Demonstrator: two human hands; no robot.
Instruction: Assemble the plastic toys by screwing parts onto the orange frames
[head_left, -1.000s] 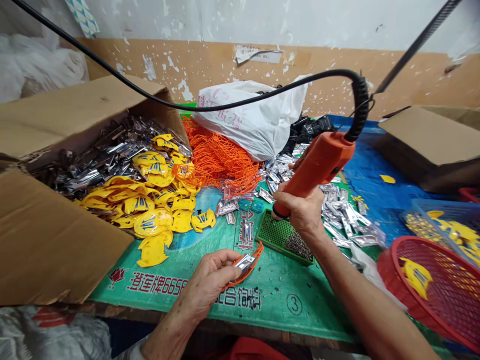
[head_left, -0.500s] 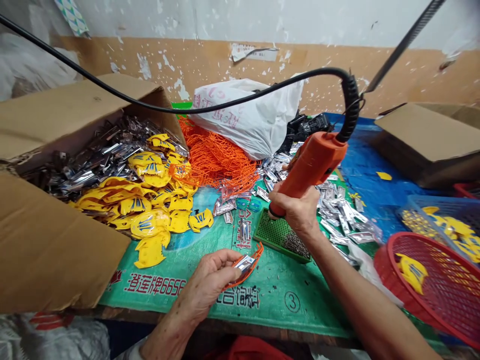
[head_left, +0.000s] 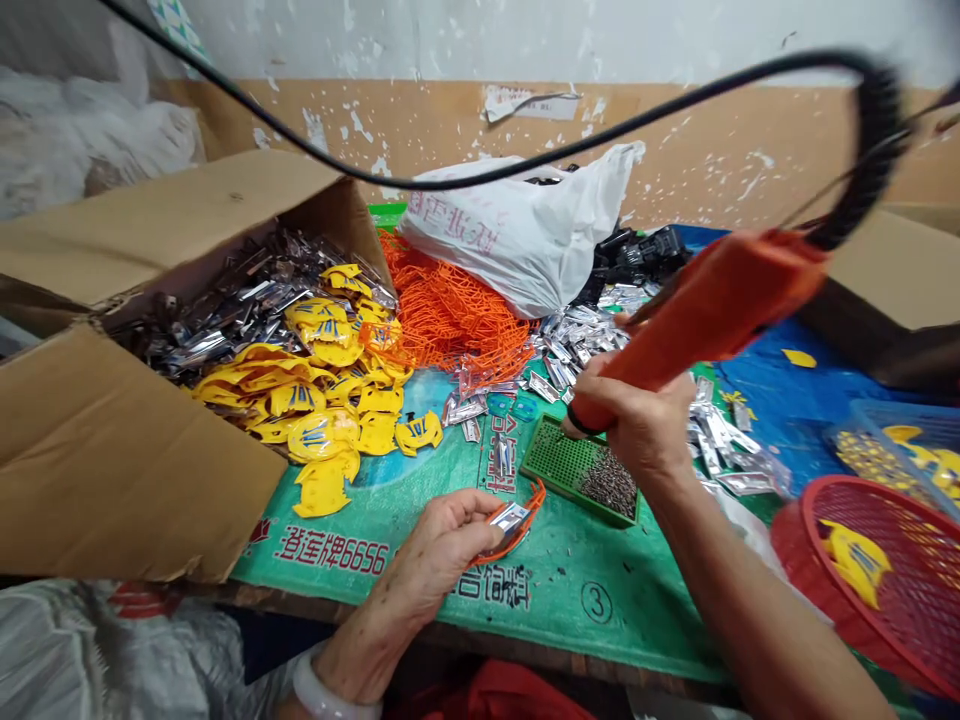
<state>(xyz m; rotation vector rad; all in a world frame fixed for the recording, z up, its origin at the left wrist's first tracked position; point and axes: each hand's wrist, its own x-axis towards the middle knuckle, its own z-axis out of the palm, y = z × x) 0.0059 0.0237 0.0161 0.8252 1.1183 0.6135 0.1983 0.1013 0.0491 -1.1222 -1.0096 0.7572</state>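
My left hand (head_left: 450, 540) pinches a small silver plastic piece (head_left: 512, 517) together with a thin orange plastic frame (head_left: 535, 505), just above the green sheet. My right hand (head_left: 649, 425) is wrapped round an orange electric screwdriver (head_left: 705, 310), which is tilted with its cable end up to the right. Its lower end is over the green perforated tray (head_left: 547, 455), and fingers partly hide it. Small dark metal screws (head_left: 609, 485) lie heaped in the tray's right part. Whether the bit touches anything, I cannot tell.
Left, an open cardboard box (head_left: 180, 450) spills silver parts and yellow printed shells (head_left: 322, 435). Orange frames (head_left: 457, 320) lie behind, under a white bag (head_left: 517, 240). Silver pieces (head_left: 577, 340) are scattered centre-right. A red basket (head_left: 795, 550) stands right; a black cable (head_left: 480, 180) hangs across.
The screwdriver has tilted over further, its cable end swinging right and towards me. My left hand keeps its hold on the silver piece and orange frame. The camera view has shifted slightly.
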